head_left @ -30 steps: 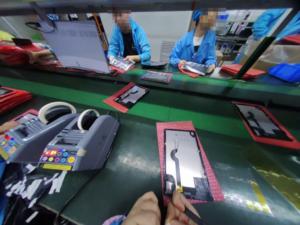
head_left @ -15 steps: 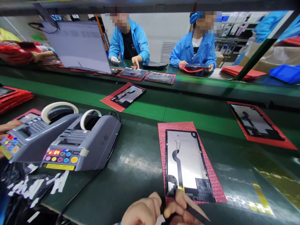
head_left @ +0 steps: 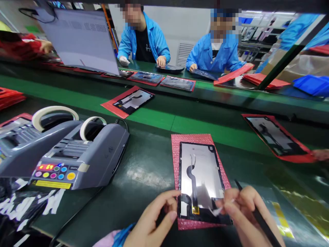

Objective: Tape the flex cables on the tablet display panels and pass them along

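Observation:
A tablet screen panel [head_left: 205, 171], back side up with a ribbon cable [head_left: 194, 185] along it, lies on a pink bubble-wrap sleeve [head_left: 176, 147]. My left hand [head_left: 156, 216] is at the panel's lower left edge, index fingertip touching or very near it, thumb apart, nothing held. Over the lower right corner, my right hand [head_left: 246, 212] pinches a small whitish strip [head_left: 216, 211] between thumb and fingers. The same hand keeps a slim black stick tool [head_left: 262, 223] slanted through its fingers; the working tip cannot be made out.
Two grey tape dispensers [head_left: 84, 157] stand at left, with cut white strips [head_left: 53, 202] hanging below. More panels on red sleeves [head_left: 133, 101] [head_left: 277, 135] lie on the green belt. Another person's hand [head_left: 321, 154] touches the right-hand sleeve. Two co-workers in blue [head_left: 154, 37] sit opposite.
My hands have separated from the panel's lower end: left to its left edge, right to its lower right corner with the strip. Opposite, a co-worker has parted a red sleeve from a dark panel.

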Available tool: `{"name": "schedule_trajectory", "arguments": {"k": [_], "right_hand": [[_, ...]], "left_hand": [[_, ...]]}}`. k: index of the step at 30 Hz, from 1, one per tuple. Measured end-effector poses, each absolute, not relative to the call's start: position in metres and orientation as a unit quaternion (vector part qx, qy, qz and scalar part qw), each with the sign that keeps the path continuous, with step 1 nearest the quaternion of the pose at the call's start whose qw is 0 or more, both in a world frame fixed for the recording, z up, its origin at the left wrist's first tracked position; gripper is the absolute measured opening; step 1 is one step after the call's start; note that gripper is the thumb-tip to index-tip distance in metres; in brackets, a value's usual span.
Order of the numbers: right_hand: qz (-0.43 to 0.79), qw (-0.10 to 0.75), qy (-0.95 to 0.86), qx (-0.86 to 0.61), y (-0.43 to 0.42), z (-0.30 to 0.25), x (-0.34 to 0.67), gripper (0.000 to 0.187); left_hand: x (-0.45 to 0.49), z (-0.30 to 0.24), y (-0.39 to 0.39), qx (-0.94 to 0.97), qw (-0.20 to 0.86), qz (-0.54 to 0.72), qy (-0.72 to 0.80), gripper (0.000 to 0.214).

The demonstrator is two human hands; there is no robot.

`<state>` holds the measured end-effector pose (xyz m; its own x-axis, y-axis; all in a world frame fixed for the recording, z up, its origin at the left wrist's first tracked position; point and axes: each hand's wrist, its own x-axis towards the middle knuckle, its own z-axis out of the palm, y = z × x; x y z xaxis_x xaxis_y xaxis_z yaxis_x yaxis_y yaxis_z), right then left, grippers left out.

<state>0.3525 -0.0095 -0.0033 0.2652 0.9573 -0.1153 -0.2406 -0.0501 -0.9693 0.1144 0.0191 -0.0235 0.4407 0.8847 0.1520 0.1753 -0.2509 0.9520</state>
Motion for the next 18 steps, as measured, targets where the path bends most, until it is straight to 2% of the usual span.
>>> {"name": "schedule_trajectory", "arguments": {"k": [4, 8, 14, 18], "right_hand": [[0.524, 0.530, -0.353, -0.565, 0.020, 0.000, 0.371, 0.046], [0.558, 0.499, -0.378, -0.545, 0.037, -0.013, 0.367, 0.052], [0.549, 0.479, -0.396, -0.559, 0.049, -0.017, 0.371, 0.055], [0.549, 0.463, -0.409, -0.563, 0.059, -0.017, 0.372, 0.056]], "left_hand": [[0.111, -0.005, 0.049, 0.770, 0.433, 0.324, 0.340, 0.026], [0.121, 0.000, 0.069, 0.838, 0.367, 0.256, 0.313, 0.026], [0.150, -0.032, 0.065, 0.923, 0.132, 0.212, 0.294, 0.011], [0.157, -0.054, 0.057, 0.933, 0.079, 0.232, 0.261, 0.017]]}}
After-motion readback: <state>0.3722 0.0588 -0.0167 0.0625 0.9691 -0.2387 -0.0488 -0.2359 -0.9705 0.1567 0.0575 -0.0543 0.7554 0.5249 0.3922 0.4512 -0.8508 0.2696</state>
